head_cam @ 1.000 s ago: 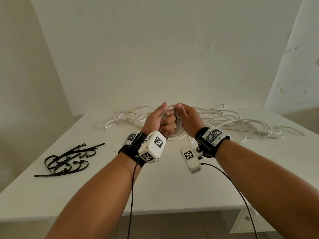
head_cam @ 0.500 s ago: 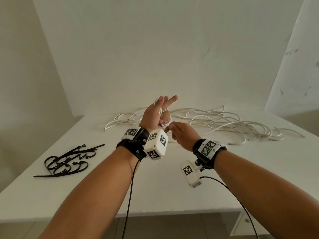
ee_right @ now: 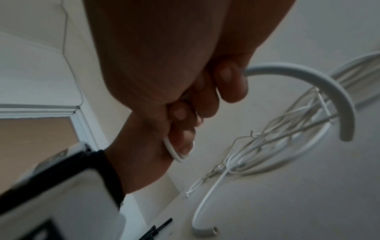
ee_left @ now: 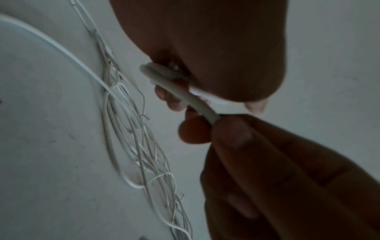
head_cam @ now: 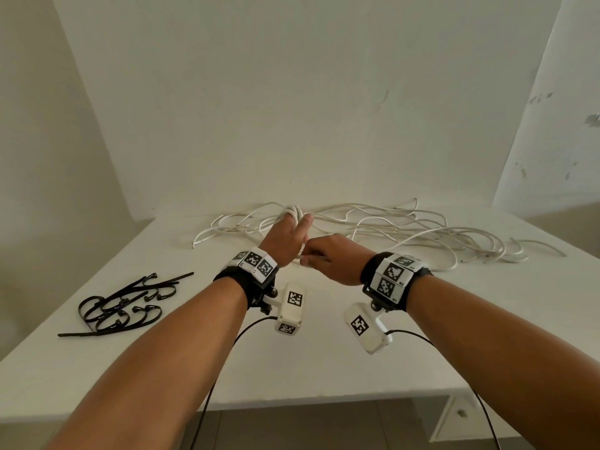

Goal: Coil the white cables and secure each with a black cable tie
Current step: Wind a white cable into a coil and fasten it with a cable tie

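Observation:
A white cable is wound in a small coil (head_cam: 293, 211) round the fingers of my left hand (head_cam: 285, 237), held above the table's far middle. In the left wrist view the coil (ee_left: 160, 73) sits against the palm, and one strand (ee_left: 200, 105) runs to my right hand (ee_left: 267, 162). My right hand (head_cam: 328, 259) is just right of the left wrist and pinches that strand. The right wrist view shows its fingers (ee_right: 230, 84) curled on the white cable (ee_right: 308, 73), whose free end arcs downward. Black cable ties (head_cam: 120, 308) lie in a heap at the left.
A tangle of loose white cables (head_cam: 406, 228) spreads along the back of the white table (head_cam: 324, 368), close to the wall. The table's front edge is near my forearms. A cabinet with a knob (head_cam: 461, 414) stands below at the right.
Both hands were clasped round the coil. The left hand then rose with fingers spread and has now turned back-up. The right hand dropped toward the left wrist, drawing a strand.

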Motion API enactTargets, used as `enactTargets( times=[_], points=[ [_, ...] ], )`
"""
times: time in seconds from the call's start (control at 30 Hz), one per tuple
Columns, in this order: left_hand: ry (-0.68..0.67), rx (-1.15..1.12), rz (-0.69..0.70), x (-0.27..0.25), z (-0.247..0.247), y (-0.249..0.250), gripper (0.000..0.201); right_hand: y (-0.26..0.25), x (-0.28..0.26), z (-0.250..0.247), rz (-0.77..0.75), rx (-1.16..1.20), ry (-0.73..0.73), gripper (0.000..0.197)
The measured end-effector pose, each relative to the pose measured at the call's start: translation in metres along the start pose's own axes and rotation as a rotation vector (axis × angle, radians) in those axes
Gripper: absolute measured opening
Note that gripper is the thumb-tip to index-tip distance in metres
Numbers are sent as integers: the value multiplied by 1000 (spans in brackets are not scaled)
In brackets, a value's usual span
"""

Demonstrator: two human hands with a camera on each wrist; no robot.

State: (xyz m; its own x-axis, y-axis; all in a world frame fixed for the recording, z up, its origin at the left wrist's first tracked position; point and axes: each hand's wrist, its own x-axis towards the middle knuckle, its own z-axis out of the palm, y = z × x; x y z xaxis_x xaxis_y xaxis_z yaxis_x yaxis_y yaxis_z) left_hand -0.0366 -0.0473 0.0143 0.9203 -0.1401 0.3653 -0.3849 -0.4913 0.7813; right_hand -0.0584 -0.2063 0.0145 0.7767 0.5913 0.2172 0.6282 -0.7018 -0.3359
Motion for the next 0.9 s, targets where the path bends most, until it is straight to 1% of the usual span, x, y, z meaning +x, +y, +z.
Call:
enactTargets(
  times=[0.03,0.1,0.17,0.23,0.27,0.3,0.33,0.43,0.5,0.6,0.7,0.77,0.83,0.9],
  points=[
    [-39,-25,-39,-1,2,0,58,-2,-1,-4,-12,-26,-11,21],
    [-81,17,-95,-4,3,0,77,-5,-1,-12,-31,-20,-13,19],
    [-130,47,-75,-7,2,1,84,-6,-1,-22,-41,-9,1,17],
    [-229,64,-25,-11,0,5,85,-5,-1,-32,-14,50,62,9],
    [-275,56,-23,-13,-1,8,83,-4,-3,-38,-9,98,99,3],
    [-315,29,-38,-14,-2,9,80,-2,-3,-43,-8,128,123,8],
    [-349,-22,-61,-15,-3,10,73,-2,-5,-47,-11,145,128,11],
    [-425,-156,-102,-15,-9,14,52,1,-5,-52,-7,196,124,4],
    [-451,-180,-91,-16,-14,18,51,4,-3,-54,-13,262,138,4],
    [-443,-225,-99,-17,-19,23,50,3,-1,-56,-39,355,182,6],
    [-446,-213,-104,-19,-21,30,50,1,0,-57,-62,380,201,7],
    [-450,-227,-113,-18,-23,29,50,4,-1,-61,-48,403,227,10],
    [-452,-301,-136,-19,-28,25,50,9,-4,-67,-24,441,278,9],
    [-474,-469,-204,-19,-31,21,49,14,-6,-67,6,472,322,5]
  ],
)
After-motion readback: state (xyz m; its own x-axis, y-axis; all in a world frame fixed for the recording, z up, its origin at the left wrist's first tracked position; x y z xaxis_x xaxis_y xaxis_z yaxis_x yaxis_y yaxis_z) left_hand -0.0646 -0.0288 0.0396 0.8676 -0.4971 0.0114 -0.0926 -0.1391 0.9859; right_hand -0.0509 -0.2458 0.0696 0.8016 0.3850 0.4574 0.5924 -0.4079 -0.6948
